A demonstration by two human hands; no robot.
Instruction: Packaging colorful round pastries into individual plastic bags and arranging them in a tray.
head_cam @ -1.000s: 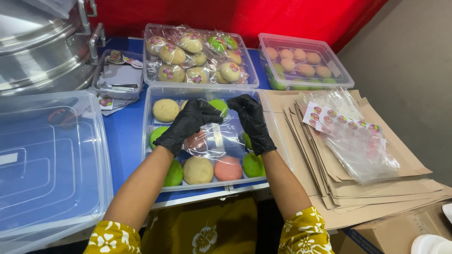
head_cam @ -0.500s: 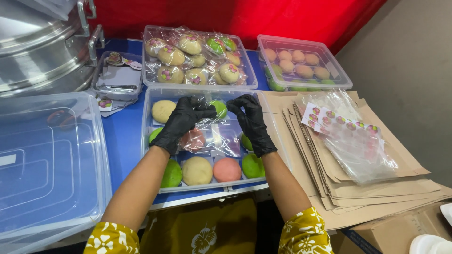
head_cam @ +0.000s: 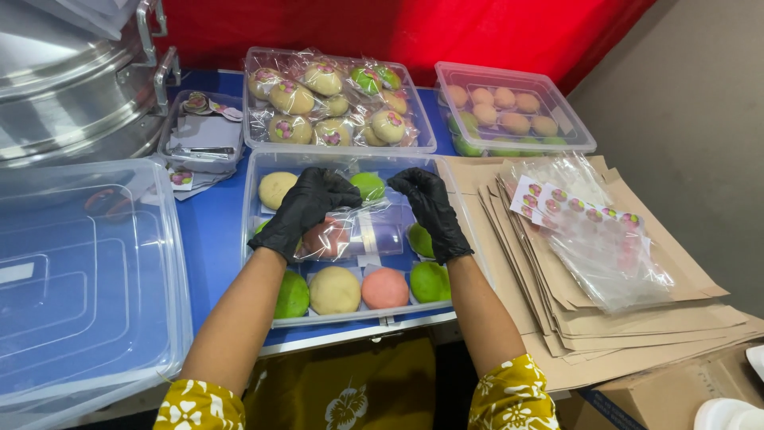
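Above the clear tray [head_cam: 256, 239] of round cakes, a thin, slippery clear bag [head_cam: 358, 231] with a soft pink cake [head_cam: 325, 236] inside is pinched shut-fingered at its top edge by the left hand [head_cam: 306, 209] and right hand [head_cam: 432, 211], best gripped there, lightly

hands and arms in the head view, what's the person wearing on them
Both the left hand and the right hand wear thin, slightly glossy black disposable gloves ending at the wrists. The forearms are bare. Near the elbows sit mustard-yellow sleeves with a white flower print.
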